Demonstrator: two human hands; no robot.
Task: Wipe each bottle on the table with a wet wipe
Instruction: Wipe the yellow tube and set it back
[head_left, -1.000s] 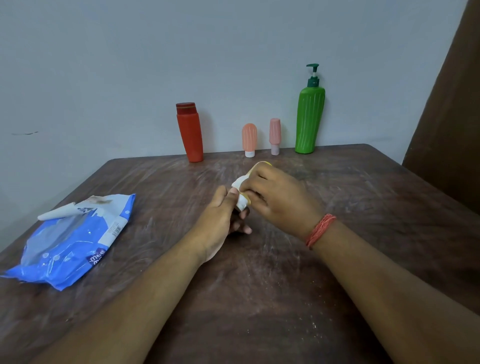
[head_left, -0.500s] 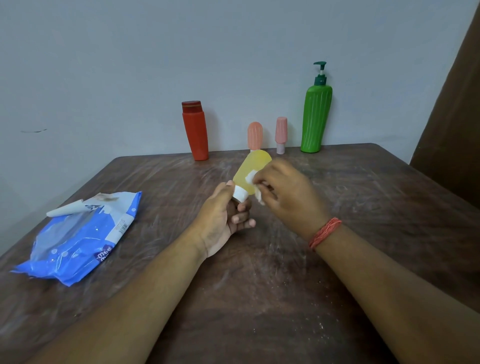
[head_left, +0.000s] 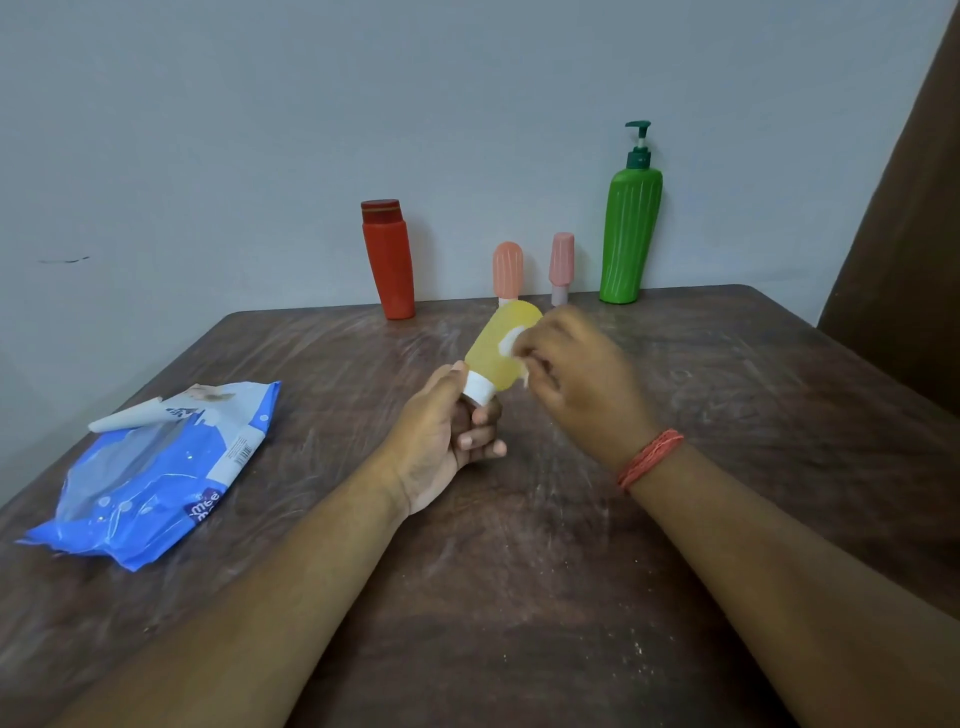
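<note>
My left hand grips the white cap end of a small yellow bottle, which tilts up and away over the middle of the table. My right hand pinches a small white wet wipe against the bottle's right side; most of the wipe is hidden by the fingers. At the back edge, against the wall, stand a red bottle, an orange bottle, a pink bottle and a tall green pump bottle.
A blue wet-wipe pack lies on the left of the dark wooden table, its flap open. A brown surface rises at the right edge. The wall stands directly behind the bottles.
The yellow bottle came out from under my right hand and now tilts upward. My right hand slid the wipe from the cap end up along the bottle's side.
</note>
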